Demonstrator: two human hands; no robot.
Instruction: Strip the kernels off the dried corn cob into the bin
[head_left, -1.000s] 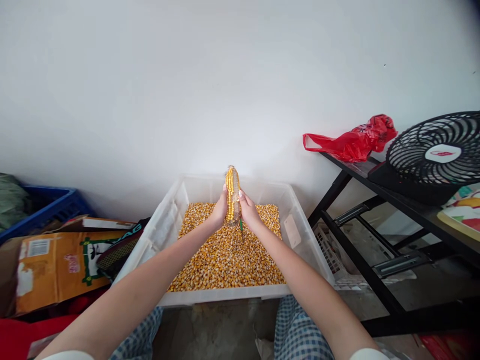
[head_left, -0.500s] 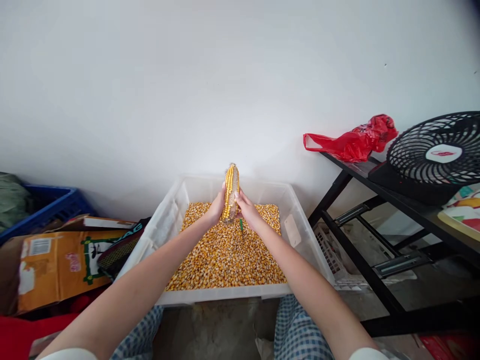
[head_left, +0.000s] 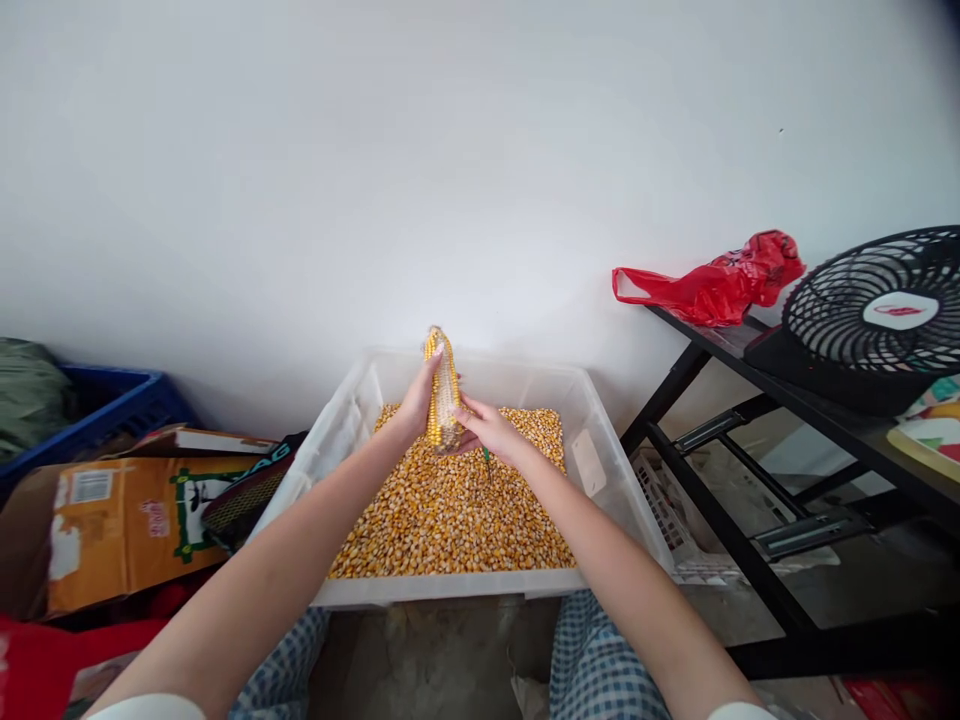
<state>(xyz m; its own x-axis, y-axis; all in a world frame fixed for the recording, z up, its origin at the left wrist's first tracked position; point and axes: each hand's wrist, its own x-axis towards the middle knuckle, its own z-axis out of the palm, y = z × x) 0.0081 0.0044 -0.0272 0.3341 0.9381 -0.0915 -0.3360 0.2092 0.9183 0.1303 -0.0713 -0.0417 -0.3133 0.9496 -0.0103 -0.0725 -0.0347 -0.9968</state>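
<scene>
Both hands hold one ear of corn above the bin. A pale strip without kernels runs down its near face, with yellow rows on either side. My left hand is closed round its left side, thumb lying along the upper part. At the lower right, my right hand grips the ear near its base, some fingers hidden behind it. Under them, loose corn kernels cover the floor of a translucent plastic bin. A thin tool with a green handle stands in the kernels, partly hidden by my right hand.
On the right, a black metal rack carries a red plastic bag and a black fan. A white basket sits beneath it. To the left are an orange cardboard box and a blue crate.
The ear has shifted left and its top now leans left, with more of the bare strip facing me. My left thumb has come onto its upper part; my right hand has moved slightly lower.
</scene>
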